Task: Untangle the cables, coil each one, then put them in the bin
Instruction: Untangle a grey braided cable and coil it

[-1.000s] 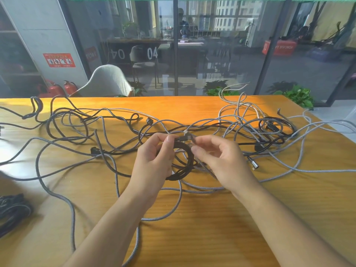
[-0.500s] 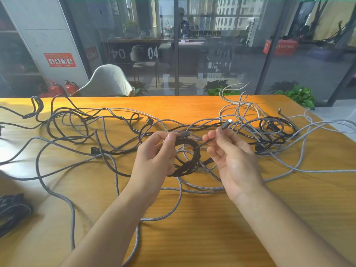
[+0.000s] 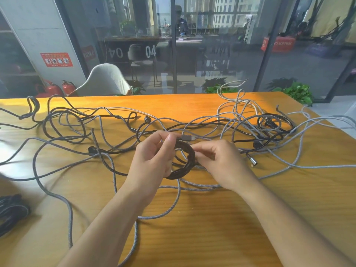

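My left hand [image 3: 152, 157] grips a small coil of dark braided cable [image 3: 185, 163] just above the wooden table [image 3: 212, 218]; a grey plug [image 3: 185, 137] sticks out by its thumb. My right hand [image 3: 219, 160] is at the coil's right side, its fingers curled onto the coil's cable. Under and around both hands lies a tangle of grey braided cables [image 3: 107, 164] and black cables [image 3: 273, 124], spread across the whole table. No bin shows in the head view.
A dark coiled cable bundle [image 3: 11, 211] lies at the table's left edge. A silver plug [image 3: 252, 160] rests just right of my right hand. Behind the table's far edge stand a white chair [image 3: 105, 79], a glass wall and green plants [image 3: 297, 91].
My right hand had lifted the cable's end up and to the right half a second ago; now it is back down at the coil's right side.
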### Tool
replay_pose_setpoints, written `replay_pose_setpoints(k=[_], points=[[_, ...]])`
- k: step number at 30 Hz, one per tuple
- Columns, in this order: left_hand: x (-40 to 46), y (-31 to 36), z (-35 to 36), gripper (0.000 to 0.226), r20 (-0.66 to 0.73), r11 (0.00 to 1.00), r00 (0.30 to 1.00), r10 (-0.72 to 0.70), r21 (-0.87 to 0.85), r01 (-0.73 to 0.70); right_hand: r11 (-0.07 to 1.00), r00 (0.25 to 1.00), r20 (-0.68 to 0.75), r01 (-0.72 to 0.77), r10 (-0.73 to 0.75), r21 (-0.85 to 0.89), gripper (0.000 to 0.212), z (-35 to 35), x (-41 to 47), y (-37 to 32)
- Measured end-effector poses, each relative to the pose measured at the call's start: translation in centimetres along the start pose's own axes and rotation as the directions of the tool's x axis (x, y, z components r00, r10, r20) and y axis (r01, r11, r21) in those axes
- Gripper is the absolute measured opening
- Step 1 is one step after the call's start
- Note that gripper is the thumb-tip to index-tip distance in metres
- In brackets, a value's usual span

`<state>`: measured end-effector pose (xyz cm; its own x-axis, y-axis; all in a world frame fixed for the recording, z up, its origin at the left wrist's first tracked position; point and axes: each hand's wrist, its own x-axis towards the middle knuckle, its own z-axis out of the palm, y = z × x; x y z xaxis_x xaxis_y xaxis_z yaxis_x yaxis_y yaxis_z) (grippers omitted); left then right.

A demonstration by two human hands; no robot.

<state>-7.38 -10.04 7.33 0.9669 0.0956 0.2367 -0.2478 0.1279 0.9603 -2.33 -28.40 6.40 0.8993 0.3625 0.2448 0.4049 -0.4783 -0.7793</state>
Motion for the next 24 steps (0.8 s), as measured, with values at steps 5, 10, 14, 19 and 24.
replay_pose_setpoints(k=[5, 10, 14, 19, 24], points=[[-0.1, -0.1, 0.0, 0.024, -0.01, 1.0, 1.0, -0.01, 0.02, 0.011, 0.996, 0.99, 0.11, 0.079, -0.083, 0.042, 0.027, -0.9, 0.1, 0.3], [0.0, 0.1, 0.0, 0.027, -0.05, 0.999, 0.998, -0.024, 0.038, 0.026, 0.94, 0.964, 0.247, 0.01, -0.1, 0.341, 0.025, -0.9, 0.2, 0.5], [-0.1, 0.0, 0.4, 0.025, -0.039, 0.999, 0.998, -0.043, 0.022, 0.044, 0.848, 0.956, 0.288, -0.1, -0.064, 0.521, 0.024, -1.0, 0.1, 0.5], [-0.5, -0.3, 0.9, 0.026, 0.022, 0.996, 0.998, -0.056, 0.065, 0.055, 0.744, 0.937, 0.349, -0.22, -0.02, 0.632, 0.049, -1.3, 0.2, 0.8], [-0.5, -0.4, 1.2, 0.026, 0.02, 0.992, 0.999, -0.039, 0.118, 0.037, 0.731, 0.926, 0.37, -0.205, -0.069, 0.651, 0.046, -1.2, 0.0, 0.2]])
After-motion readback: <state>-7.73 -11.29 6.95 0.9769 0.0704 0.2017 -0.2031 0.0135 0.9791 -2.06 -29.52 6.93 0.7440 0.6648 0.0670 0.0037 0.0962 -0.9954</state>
